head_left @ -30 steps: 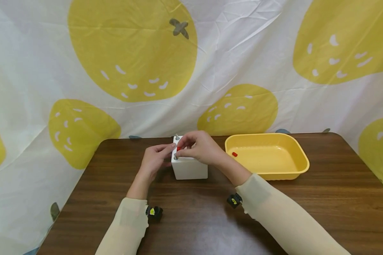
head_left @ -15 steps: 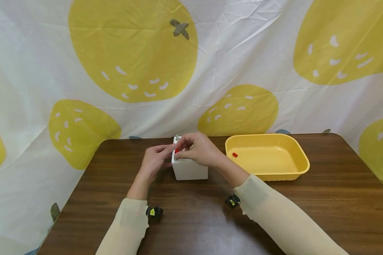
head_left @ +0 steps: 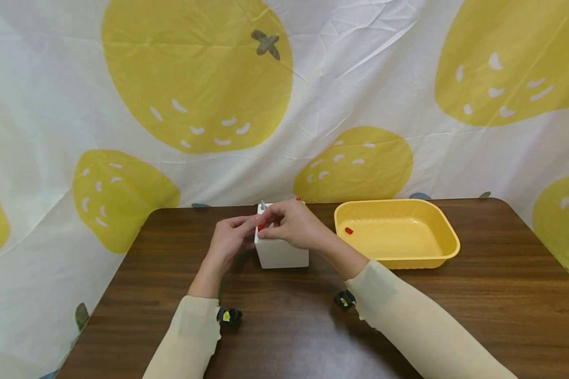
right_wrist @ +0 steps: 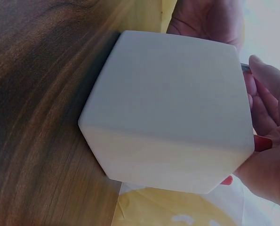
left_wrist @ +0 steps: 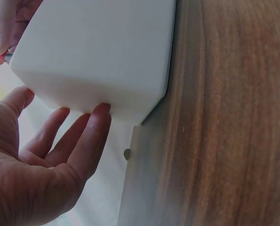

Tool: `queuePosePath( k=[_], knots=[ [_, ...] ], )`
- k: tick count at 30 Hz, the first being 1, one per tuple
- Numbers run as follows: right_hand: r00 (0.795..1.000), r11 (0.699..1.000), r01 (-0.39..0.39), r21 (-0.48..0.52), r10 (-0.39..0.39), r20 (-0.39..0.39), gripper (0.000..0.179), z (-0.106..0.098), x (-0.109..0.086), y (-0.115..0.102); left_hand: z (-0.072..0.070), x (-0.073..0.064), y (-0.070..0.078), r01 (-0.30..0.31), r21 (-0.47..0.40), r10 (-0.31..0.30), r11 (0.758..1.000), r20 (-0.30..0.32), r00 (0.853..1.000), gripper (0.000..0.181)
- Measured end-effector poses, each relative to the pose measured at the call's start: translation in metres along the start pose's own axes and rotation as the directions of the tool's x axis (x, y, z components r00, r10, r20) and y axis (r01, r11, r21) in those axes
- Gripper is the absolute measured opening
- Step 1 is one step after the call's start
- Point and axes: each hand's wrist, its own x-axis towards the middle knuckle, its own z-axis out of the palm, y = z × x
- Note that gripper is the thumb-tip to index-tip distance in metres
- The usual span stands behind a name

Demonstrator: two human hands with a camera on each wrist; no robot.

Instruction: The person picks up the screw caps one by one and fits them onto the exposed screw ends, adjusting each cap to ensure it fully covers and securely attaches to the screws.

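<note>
Nearest me are two pale sleeves (head_left: 412, 316) with two small black wrist cameras (head_left: 344, 300), over one brown table (head_left: 284, 326). Beyond them, the right hand (head_left: 296, 223) sits a touch lower than half a second ago, pinching one red cap (head_left: 260, 228) that now hides the near-left metal post (left_wrist: 8, 57) from above. The left hand (head_left: 227, 237) is where it was, fingers loosely spread, tips touching the side of one white block (head_left: 284, 254). Two more red caps (right_wrist: 263, 142) show along the block's right side; the farther one, hidden before, now peeks past the right hand. One bare metal post (head_left: 263, 205) stands at the far-left corner. To the right, one yellow tray (head_left: 417, 259) holds a single loose red cap (head_left: 349, 230), unmoved. Behind hangs a fruit-printed cloth (head_left: 351, 105).
</note>
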Motion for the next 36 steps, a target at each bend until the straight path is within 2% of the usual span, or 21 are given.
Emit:
queuePosePath(
  k=[7, 15, 36],
  knots=[
    [1.0, 0.998, 0.001, -0.07, 0.0, 0.012, 0.012, 0.0016, 0.0, 0.0008, -0.0002, 0.0011, -0.0005, -0.004, 0.006, 0.004, 1.0, 0.002, 1.0, 0.048],
    [1.0, 0.986, 0.018, -0.165, -0.02, -0.012, 0.012, 0.0032, -0.0001, 0.0001, 0.0004, 0.0006, 0.0, -0.002, 0.006, 0.002, 1.0, -0.002, 1.0, 0.047],
    [0.999, 0.984, 0.03, -0.177, -0.032, -0.008, 0.01, 0.0002, -0.0014, 0.0017, 0.0014, 0.0004, 0.0007, 0.005, 0.003, -0.005, 1.0, -0.013, 1.0, 0.048]
  ],
)
